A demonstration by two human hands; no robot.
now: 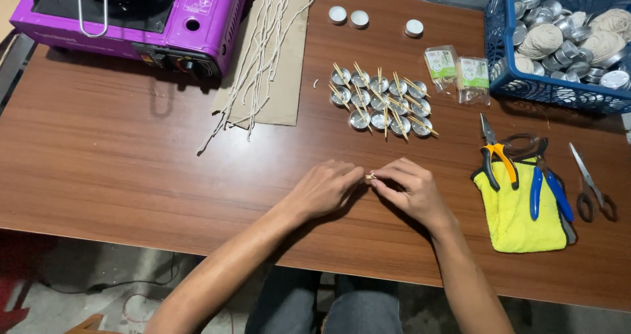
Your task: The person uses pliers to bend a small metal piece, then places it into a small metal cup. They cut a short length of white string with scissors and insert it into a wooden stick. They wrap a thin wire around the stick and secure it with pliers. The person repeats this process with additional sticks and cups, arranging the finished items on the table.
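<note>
1. Between the two hands, right at their meeting fingertips, sits a small pale wooden stick piece (371, 175). It is pinched from both sides and held just above the brown wood-grain table (131, 150). Only its tip shows, so its long axis is hard to tell; it seems to run roughly left to right, from one hand to the other.

2. Both hands are equally near it, and each touches it. The left hand (323, 189) comes in from the lower left with its fingers curled and thumb and forefinger closed on the piece. The right hand (409, 190) comes in from the lower right, knuckles up, with its fingertips closed on the other end.

3. Both forearms slope up from the near table edge and converge, with the wrists low over the tabletop.

4. Straight ahead of the hands, well apart from them, stands a cluster of small round silver metal cups with thin wooden sticks laid across them (381, 101).

5. Far to the right of the right hand, a yellow cloth (516, 222) carries orange-handled pliers (494, 156) and blue-handled pliers (545, 189). Beyond those lie scissors (591, 186).

6. Ahead and to the left of the left hand, pale wick strings lie on a cardboard sheet (279, 91) beside a purple portable gas stove (131, 15). Ahead and far right is a blue plastic basket of metal cups (526, 87).
</note>
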